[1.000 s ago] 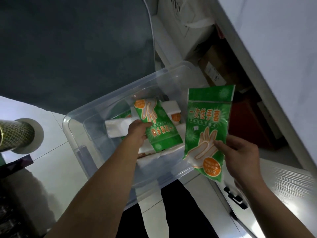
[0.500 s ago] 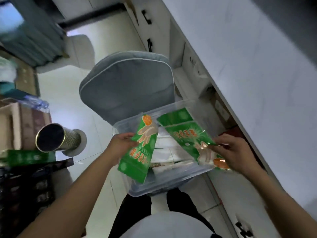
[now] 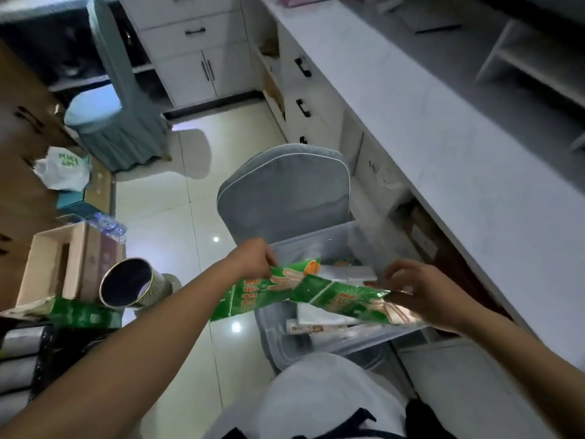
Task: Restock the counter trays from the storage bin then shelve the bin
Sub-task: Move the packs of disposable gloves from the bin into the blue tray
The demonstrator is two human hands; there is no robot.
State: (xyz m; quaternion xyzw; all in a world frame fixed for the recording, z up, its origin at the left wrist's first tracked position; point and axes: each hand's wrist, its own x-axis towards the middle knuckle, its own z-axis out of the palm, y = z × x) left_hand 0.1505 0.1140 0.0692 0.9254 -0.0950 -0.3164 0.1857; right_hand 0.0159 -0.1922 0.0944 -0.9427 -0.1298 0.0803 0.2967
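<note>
We have lifted both packets clear of bin (image 3: 364, 245) since a second ago. Left hand (image 3: 253, 259) pinches left packet (image 3: 253, 296); right hand (image 3: 421, 289) grips right packet (image 3: 351, 301), apparently overlapping. Bin on chair (image 3: 285, 191); counter (image 3: 443, 137) next. Trays unseen.

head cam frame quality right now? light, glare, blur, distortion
Head view: dim and uneven overall; the floor carries bright glare patches and small point reflections. Wide-angle bending curves the counter edge. Motion blur softens the left hand, right hand and the green packets, so their print is unreadable; the clear bin stays murky.
</note>
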